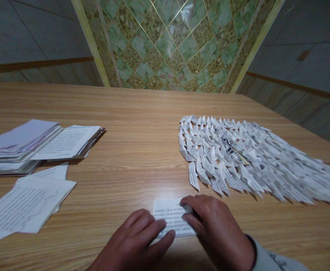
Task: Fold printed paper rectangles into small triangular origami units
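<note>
In front of me a printed sheet of paper [170,216] lies on the table, small and rectangular, apparently folded. My left hand [138,239] grips its left side, with the thumb and index finger resting over the lower left part. At the right side my right hand [215,226] pinches the paper between thumb and fingers, and the upper right corner looks bent up under the fingertips. The paper's right edge is partly hidden by that hand. Just beyond my right hand stand many folded paper boats [221,150] made of printed paper, packed in rows.
Loose torn printed pages [31,203] lie at the left. Behind them are an open book [69,141] and a stack of papers with a pale purple sheet [20,137] on top. The wooden table [125,150] reaches back toward a green patterned tile panel [167,41].
</note>
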Motion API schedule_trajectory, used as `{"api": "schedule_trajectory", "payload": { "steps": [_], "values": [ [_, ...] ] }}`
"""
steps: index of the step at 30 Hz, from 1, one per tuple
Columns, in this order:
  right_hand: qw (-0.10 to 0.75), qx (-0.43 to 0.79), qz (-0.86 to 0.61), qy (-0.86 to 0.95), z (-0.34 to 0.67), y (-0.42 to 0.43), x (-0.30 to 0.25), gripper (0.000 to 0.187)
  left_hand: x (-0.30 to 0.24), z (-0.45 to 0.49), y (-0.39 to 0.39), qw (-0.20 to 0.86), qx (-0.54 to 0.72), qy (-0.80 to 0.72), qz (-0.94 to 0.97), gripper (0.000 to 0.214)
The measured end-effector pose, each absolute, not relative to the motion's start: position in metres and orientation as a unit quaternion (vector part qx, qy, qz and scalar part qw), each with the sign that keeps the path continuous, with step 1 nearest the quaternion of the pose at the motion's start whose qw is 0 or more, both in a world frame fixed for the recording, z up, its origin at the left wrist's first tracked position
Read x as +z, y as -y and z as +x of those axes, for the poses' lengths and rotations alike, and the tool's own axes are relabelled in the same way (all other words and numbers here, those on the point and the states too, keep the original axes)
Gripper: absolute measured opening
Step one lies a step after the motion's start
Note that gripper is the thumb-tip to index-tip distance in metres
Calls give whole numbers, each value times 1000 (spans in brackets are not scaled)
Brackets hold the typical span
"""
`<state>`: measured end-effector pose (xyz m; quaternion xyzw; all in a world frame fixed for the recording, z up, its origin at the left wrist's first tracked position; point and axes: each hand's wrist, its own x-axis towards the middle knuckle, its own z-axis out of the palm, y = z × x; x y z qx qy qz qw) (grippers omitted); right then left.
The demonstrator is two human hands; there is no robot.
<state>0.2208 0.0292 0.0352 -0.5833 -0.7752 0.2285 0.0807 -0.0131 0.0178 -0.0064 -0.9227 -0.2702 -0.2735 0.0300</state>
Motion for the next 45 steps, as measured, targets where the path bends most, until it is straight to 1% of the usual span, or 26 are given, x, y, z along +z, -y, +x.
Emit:
{"api": "schedule_trajectory", "payload": {
  "steps": [6, 8, 10, 13, 16, 19, 20, 22, 24, 26, 28, 30, 36, 38, 40, 42, 44, 45],
  "values": [
    [69, 205, -586, 781, 219, -27, 36, 18, -4, -10, -19, 62, -275, 263, -923, 27],
    [63, 184, -588, 785, 219, -27, 36, 16, 1, -9, -19, 69, -276, 259, -923, 27],
    [76, 154, -589, 790, 219, -27, 37, 11, 9, -9, -20, 70, -271, 254, -926, 27],
    [151, 102, -571, 801, 218, -25, 41, 9, 20, -9, -19, 60, -262, 249, -930, 29],
    [239, 71, -495, 832, 214, -17, 43, 13, 23, -10, -16, 36, -240, 251, -937, 24],
    [275, 58, -404, 871, 209, -2, 33, 14, 18, -11, -13, 4, -221, 266, -938, 16],
    [293, 28, -366, 883, 209, 4, 26, 18, 16, -11, -12, -6, -219, 272, -937, 14],
    [321, -45, -337, 884, 211, 13, 11, 32, 15, -11, -12, -14, -216, 275, -937, 14],
    [249, -88, -308, 914, 218, 20, -1, 50, 18, -11, -11, 0, -215, 269, -939, 19],
    [199, -111, -310, 923, 226, 24, -7, 63, 22, -10, -12, 26, -216, 263, -940, 24],
    [176, -127, -314, 924, 234, 26, -7, 71, 25, -9, -11, 46, -215, 263, -939, 26],
    [171, -132, -316, 924, 240, 27, -5, 73, 26, -10, -9, 56, -213, 260, -940, 27],
    [155, -102, -334, 924, 250, 29, -6, 58, 17, -32, 0, 89, -204, 275, -935, 38],
    [153, -81, -342, 924, 250, 31, -5, 55, 17, -40, 3, 103, -205, 266, -936, 37],
    [149, -54, -347, 924, 248, 30, 1, 52, 19, -43, 3, 102, -214, 261, -936, 34],
    [142, -21, -358, 922, 244, 27, 10, 49, 22, -38, 2, 74, -230, 281, -929, 27],
    [147, 9, -390, 909, 236, 19, 21, 39, 24, -26, -2, 23, -221, 326, -919, 12],
    [134, 24, -394, 909, 232, 14, 27, 33, 25, -19, -5, 2, -212, 347, -913, 5]
  ]
}}
